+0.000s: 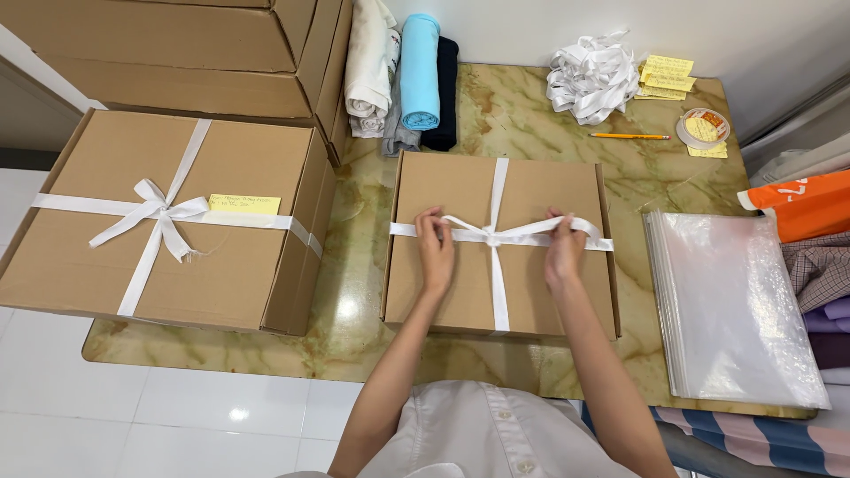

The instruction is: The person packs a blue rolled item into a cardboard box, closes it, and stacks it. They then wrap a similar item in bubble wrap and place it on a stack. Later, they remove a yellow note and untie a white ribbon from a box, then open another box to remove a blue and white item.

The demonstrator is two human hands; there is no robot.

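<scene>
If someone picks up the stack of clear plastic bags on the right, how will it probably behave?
The bags look thin and glossy, so they would probably sag and slide apart. The stack seems light for its size. One edge overhangs the table, so a push might tip it off.

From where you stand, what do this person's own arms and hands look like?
Both arms are bare from above the elbow down. The left hand and right hand wear no gloves, and no rings or watch show. A white buttoned shirt covers the chest below.
</scene>
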